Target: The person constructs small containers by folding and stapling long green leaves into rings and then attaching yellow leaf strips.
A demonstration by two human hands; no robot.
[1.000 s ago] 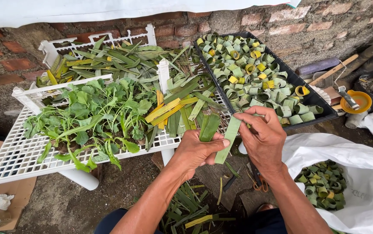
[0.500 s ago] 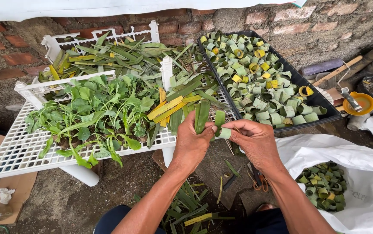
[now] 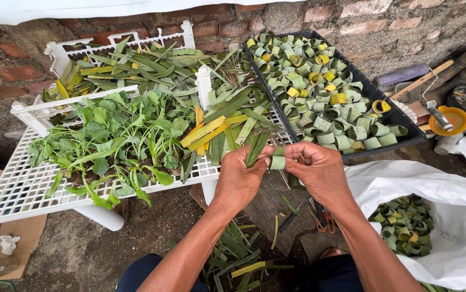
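From the head camera, looking down, both bare hands meet just in front of the white slatted bench (image 3: 11, 189). The left hand (image 3: 238, 178) is closed around a long green leaf strip (image 3: 257, 147), whose free end sticks up and away over the bench edge. The right hand (image 3: 319, 170) has its thumb and fingers pinching the other end of the same strip, which is curled into a small green ring (image 3: 277, 161) between the two hands. On the bench lies a bunch of leafy green plants (image 3: 119, 135) at the near left, with a pile of long flat green and yellow leaves (image 3: 151, 67) behind and beside it. To the right, touching the bench, a black tray (image 3: 392, 116) is packed with rolled leaf rings (image 3: 319, 81), green and yellow. Lower right, a white sack (image 3: 449, 216) lies open on the ground with more leaf rings inside. An orange bowl (image 3: 449, 120) sits by the brick wall (image 3: 308, 13) at far right. Leaf scraps (image 3: 233, 254) litter the ground between the forearms.
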